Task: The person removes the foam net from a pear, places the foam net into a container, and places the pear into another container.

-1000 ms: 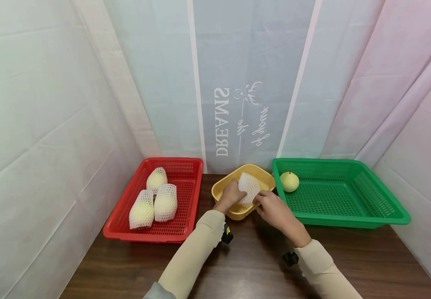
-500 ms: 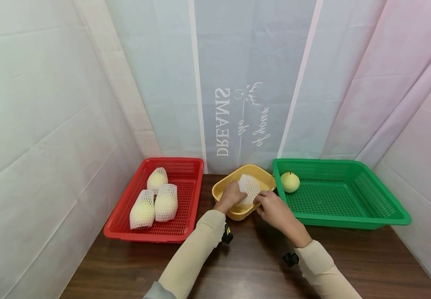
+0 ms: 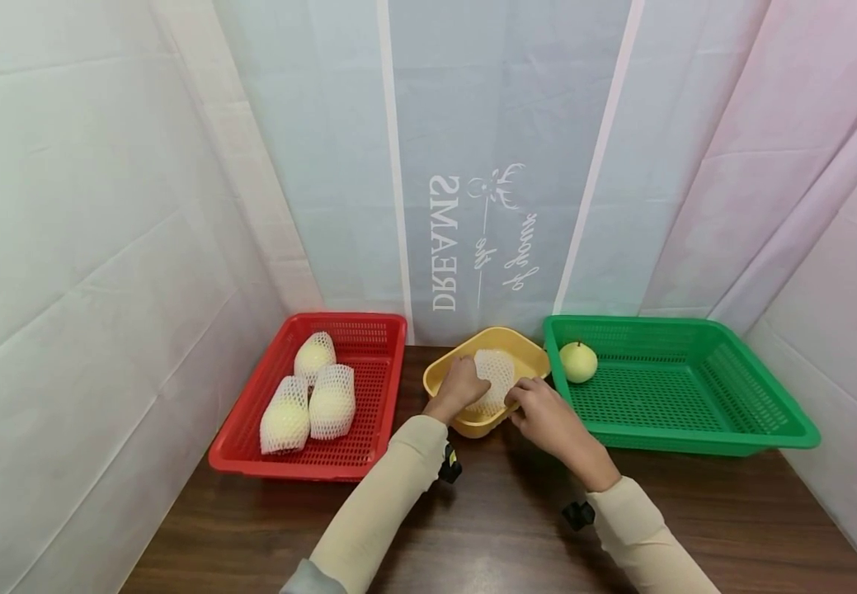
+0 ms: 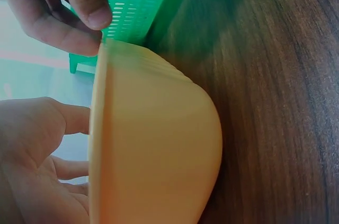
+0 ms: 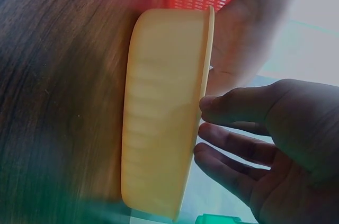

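Observation:
A white foam fruit net [image 3: 497, 378] lies in the small yellow basin [image 3: 477, 426] at the centre of the head view. My left hand [image 3: 460, 389] reaches over the basin's near left rim and holds the net by its left side. Its fingertips are hidden inside the basin in the left wrist view. With thumb and fingers, my right hand [image 3: 548, 417] pinches the basin's near right rim, also seen in the right wrist view. No pear shows through this net. A bare pear [image 3: 579, 363] sits in the green basket [image 3: 688, 445], at its left end.
Left of the basin stands a red basket [image 3: 290, 469] with three net-wrapped pears [image 3: 331, 402]. The green basket's left edge is close against the basin. All stand on a dark wooden table [image 3: 495, 528], with a printed curtain [image 3: 502, 99] behind and pale cloth at both sides.
The foam net has sunk slightly lower and flatter into the basin. Both hands keep almost the same place, and the baskets have not moved.

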`<state>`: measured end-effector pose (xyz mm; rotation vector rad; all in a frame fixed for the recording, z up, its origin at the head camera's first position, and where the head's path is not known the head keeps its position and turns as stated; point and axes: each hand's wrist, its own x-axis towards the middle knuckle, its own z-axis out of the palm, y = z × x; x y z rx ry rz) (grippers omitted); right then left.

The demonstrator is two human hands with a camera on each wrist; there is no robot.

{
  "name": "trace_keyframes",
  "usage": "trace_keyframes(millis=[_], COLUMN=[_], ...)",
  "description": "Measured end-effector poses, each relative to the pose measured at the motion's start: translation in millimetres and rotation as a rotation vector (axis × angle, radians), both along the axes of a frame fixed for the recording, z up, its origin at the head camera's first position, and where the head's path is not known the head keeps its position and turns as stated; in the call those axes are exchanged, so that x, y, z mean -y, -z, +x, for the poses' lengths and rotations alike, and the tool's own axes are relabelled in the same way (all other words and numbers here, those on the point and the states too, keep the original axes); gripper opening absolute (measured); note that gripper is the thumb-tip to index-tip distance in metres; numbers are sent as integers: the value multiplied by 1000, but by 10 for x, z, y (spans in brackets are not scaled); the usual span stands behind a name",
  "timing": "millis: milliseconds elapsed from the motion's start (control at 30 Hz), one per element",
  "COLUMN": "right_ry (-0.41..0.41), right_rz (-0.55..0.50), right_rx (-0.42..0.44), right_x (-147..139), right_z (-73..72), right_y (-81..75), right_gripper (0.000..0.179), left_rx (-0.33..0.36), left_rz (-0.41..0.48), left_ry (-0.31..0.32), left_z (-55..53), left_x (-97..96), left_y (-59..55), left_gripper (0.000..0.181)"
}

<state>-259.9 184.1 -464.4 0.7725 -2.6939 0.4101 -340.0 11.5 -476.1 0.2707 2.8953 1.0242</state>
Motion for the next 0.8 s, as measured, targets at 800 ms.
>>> trace_keyframes(millis=[800], right_ry=[-4], right_rz=[-84], right_rx=[82], right_x=[130], right_z=[-55], right_y=[-58], right_gripper=[14], left_rx=[-26], left_rz=[51], left_ry=[62], left_z=[31], left_x=[175], left_y=[-331], left_gripper=[36])
